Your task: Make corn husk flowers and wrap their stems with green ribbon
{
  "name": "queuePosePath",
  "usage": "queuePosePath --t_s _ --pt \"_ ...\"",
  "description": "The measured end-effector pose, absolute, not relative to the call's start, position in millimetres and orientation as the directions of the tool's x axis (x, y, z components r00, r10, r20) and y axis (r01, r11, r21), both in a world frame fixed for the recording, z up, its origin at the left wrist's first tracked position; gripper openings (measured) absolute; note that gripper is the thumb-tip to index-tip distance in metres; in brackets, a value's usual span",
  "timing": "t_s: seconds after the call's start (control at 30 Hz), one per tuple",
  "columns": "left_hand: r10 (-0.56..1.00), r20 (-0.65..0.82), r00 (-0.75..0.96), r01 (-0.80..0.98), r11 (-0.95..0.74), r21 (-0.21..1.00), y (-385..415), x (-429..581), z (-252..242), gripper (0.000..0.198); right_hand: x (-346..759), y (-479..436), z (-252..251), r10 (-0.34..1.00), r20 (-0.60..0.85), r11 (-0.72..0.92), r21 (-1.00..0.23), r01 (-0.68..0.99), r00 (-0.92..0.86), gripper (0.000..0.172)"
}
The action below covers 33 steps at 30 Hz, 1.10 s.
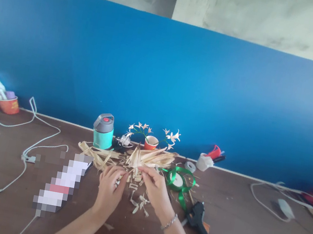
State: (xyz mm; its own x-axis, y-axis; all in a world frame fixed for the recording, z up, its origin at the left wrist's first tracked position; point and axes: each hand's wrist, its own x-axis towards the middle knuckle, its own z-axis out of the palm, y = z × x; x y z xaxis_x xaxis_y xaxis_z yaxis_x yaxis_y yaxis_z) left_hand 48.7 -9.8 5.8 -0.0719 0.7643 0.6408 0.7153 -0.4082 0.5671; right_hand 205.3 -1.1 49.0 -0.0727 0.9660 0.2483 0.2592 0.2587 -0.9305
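My left hand [110, 190] is above the table, its fingers curled toward the thumb in a pinch; whatever they hold is too small to make out. My right hand [156, 191], with a bracelet on its wrist, also has thumb and forefinger pressed together, at the front of a pile of dry, pale corn husks [153, 157]. I cannot tell whether a strip is between those fingertips. Small cut husk petals [141, 202] lie on the table between my wrists. A spool of green ribbon [177, 180] is just right of my right hand.
A black glue gun [200, 225] lies to the right. Behind the husks, a paper cup [151, 143] holds stems with pale flowers. A teal jar [103, 134], a blurred-out phone [62, 187] and white cables [30, 147] are to the left. A blue partition [162, 82] runs along the back.
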Motion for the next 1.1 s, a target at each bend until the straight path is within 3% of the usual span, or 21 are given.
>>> queuePosePath --t_s 0.1,0.27,0.4,0.6,0.97,1.1 --pt "0.775 0.629 -0.062 0.735 -0.391 0.554 -9.8 48.9 4.2 0.015 205.7 -3.7 50.9 0.921 0.367 0.389 -0.835 0.389 -0.134 0.025" --pt "0.775 0.632 -0.015 0.756 -0.405 0.514 -12.1 50.3 4.4 0.017 203.2 -8.5 51.0 0.891 0.432 0.439 -0.737 0.514 -0.141 0.016" --pt "0.764 0.645 0.022 0.771 -0.424 0.475 -14.7 51.5 6.7 0.016 200.1 -9.9 48.1 0.825 0.534 0.532 -0.625 0.571 -0.184 0.019" --pt "0.749 0.66 0.053 0.783 -0.441 0.438 -18.4 52.2 11.8 0.014 197.9 -12.4 48.8 0.797 0.569 0.533 -0.506 0.678 -0.202 0.017" --pt "0.708 0.701 0.084 0.807 -0.461 0.369 -19.6 53.4 14.8 0.012 197.5 -14.1 50.1 0.807 0.551 0.51 -0.465 0.723 -0.215 0.016" --pt "0.714 0.696 0.072 0.791 -0.466 0.397 -20.1 54.1 14.7 0.013 198.0 -12.4 48.2 0.801 0.559 0.514 -0.456 0.727 -0.215 0.016"
